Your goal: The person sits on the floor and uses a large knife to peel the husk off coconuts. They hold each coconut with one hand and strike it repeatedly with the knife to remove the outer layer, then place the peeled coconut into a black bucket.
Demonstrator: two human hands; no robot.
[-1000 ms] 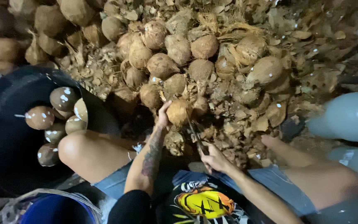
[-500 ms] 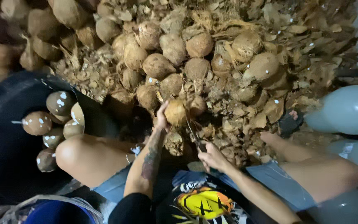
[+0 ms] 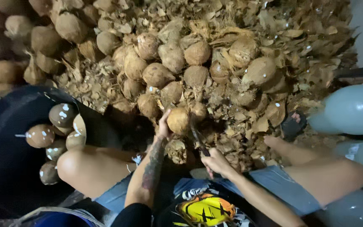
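My left hand (image 3: 163, 125) sits at frame centre, grip clamped on the side of a brown husked coconut (image 3: 178, 120), holding it at the foot of the big coconut pile (image 3: 169, 63). My right hand (image 3: 215, 162), lower centre-right, grip closed round the handle of a dark knife (image 3: 199, 141); blade angles up toward the held coconut, tip just beside it, contact hard to tell. Dry husk scraps (image 3: 248, 126) cover the ground around both hands. Black tub (image 3: 5, 168) at left of frame holds peeled darker coconuts (image 3: 40, 135). Pale rounded containers (image 3: 351, 110) at right edge. My knees flank both hands, denim shorts below.
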